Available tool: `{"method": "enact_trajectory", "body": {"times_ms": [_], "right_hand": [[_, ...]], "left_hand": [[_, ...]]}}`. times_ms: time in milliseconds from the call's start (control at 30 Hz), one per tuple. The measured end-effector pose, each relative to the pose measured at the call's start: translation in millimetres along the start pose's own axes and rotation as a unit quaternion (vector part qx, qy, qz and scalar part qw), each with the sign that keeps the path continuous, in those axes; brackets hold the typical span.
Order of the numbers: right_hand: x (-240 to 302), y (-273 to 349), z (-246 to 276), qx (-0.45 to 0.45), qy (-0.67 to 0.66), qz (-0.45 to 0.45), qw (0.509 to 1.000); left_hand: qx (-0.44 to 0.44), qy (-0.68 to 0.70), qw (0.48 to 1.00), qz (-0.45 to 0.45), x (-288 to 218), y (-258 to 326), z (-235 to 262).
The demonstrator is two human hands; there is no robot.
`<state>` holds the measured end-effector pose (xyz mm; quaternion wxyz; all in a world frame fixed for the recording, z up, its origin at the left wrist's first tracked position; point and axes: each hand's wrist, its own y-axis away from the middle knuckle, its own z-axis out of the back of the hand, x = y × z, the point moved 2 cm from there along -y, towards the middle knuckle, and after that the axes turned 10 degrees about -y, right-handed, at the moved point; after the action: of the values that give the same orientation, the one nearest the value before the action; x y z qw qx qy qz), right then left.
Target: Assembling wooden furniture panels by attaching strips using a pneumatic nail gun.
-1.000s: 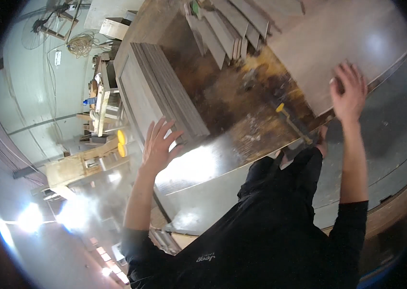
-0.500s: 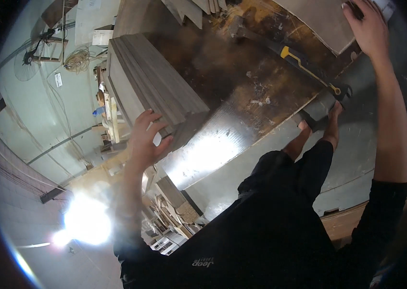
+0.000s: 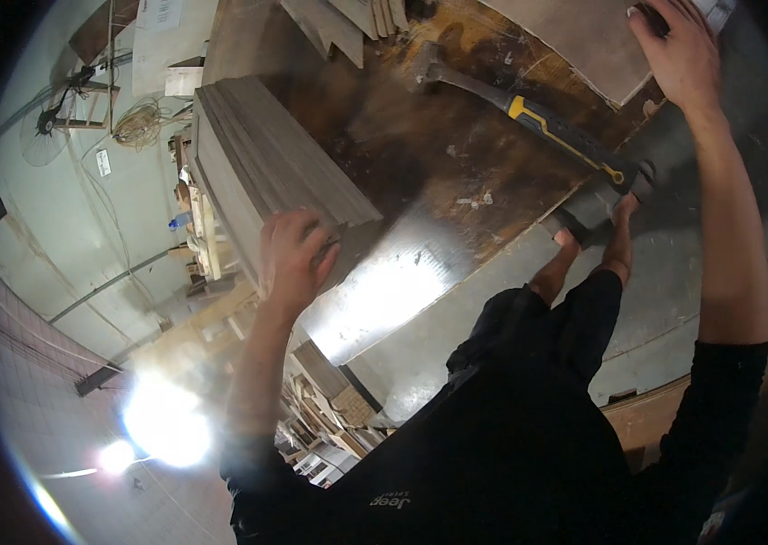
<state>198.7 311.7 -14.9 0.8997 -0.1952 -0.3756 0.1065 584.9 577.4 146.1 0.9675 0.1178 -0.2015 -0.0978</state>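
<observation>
The stacked boards are grey-brown, the hammer handle black-and-yellow, the tabletop mottled brown.

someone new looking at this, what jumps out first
A dazzling white light glares at the lower left. Right of centre, a hammer with a yellow-and-black handle lies on the stained tabletop. Left of centre, the left hand is at the near end of a grey board stack.

I watch through the left of two head-worn fisheye cameras, set above the dark shirt; it faces down over the tabletop, near enough to frame left hand and right hand together; a pale wall slants along its left, edges bending toward the rim.
</observation>
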Motion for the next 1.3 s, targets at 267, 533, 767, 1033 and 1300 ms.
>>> {"method": "enact_trajectory", "body": {"times_ms": [267, 533, 767, 1033, 1300], "right_hand": [[-4.7, 3.0, -2.6, -0.015, -0.041, 0.036, 0.998], [-19.9, 0.9, -2.6, 0.006, -0.005, 0.018, 1.000], [-3.4, 3.1, -1.7, -0.020, -0.001, 0.011, 1.000], [-11.9, 0.6, -3.5, -0.008, -0.028, 0.012, 0.999], [-6.8, 0.0, 2.4, 0.024, -0.041, 0.004, 0.999]], "left_hand": [[0.082, -0.011, 0.996, 0.027, -9.3, -16.0, -7.4], [0.105, -0.062, 0.992, 0.014, -26.0, -32.4, -20.1], [0.112, -0.072, 0.991, -0.016, -25.3, -41.9, -24.1], [0.125, -0.069, 0.989, -0.036, -28.0, -44.7, -38.4], [0.157, -0.117, 0.980, -0.035, -36.8, -51.5, -40.3]]}}
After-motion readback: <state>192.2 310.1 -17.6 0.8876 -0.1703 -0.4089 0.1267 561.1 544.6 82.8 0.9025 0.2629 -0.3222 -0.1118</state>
